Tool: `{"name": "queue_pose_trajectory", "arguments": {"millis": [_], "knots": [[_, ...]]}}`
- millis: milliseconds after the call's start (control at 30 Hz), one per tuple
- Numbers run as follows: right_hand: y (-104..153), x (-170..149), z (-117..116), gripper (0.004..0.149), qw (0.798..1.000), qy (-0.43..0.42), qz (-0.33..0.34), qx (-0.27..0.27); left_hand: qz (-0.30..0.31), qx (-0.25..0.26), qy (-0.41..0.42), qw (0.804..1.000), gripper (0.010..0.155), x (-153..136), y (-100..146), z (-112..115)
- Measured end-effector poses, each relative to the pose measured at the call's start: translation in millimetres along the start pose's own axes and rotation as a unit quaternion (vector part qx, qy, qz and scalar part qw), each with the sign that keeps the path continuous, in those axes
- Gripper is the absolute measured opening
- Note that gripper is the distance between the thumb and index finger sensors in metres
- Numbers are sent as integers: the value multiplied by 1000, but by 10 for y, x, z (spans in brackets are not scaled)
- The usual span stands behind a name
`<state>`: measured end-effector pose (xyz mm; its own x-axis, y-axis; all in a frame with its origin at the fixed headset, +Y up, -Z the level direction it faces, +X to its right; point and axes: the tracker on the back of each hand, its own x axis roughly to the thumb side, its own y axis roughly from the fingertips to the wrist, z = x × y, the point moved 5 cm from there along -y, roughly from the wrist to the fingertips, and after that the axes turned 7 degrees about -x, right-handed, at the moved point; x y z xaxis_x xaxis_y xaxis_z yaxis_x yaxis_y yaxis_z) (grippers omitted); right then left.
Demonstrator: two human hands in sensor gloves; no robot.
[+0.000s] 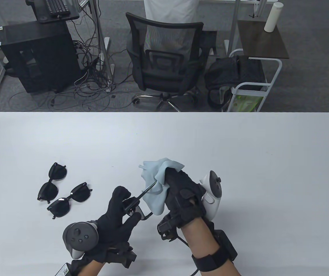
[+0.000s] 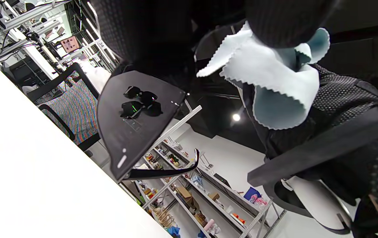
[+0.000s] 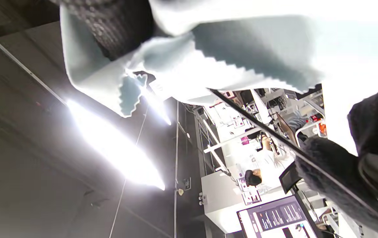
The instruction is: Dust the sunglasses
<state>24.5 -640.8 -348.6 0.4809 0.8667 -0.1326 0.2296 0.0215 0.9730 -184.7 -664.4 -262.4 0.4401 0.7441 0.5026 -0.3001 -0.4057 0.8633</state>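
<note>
Right grip (image 1: 178,192) pinches cloth (image 1: 155,178); left grip (image 1: 121,210) holds sunglasses (image 1: 137,205).

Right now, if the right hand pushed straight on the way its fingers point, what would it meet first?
Beyond the cloth that the right hand already grips, only bare table lies ahead; the way looks free, though height is unclear.

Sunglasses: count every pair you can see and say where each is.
3. Two pairs lie on the table, one left of the other. A third pair is held in the left hand, partly hidden.

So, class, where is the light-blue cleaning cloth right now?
Table view, right of centre: the cleaning cloth is bunched in the right hand, against the sunglasses the left hand holds.
</note>
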Motion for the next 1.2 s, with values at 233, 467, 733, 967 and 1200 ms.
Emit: {"name": "queue_pose_trajectory", "arguments": {"millis": [233,467,733,967,1200], "knots": [[67,-148,-270,43,986,163,35,18,-7,14,13,1000,89,-38,4,-73],[217,-346,-648,46,960,268,73,46,-10,26,14,1000,89,-63,11,-130],[129,-72,-330,40,983,172,67,9,-2,10,22,1000,88,-24,1,-79],[43,-6,-11,41,999,52,15,-5,1,-8,16,1000,88,-9,-5,8],[53,-194,-200,44,991,134,18,14,-7,13,13,1000,87,-25,1,-75]]}}
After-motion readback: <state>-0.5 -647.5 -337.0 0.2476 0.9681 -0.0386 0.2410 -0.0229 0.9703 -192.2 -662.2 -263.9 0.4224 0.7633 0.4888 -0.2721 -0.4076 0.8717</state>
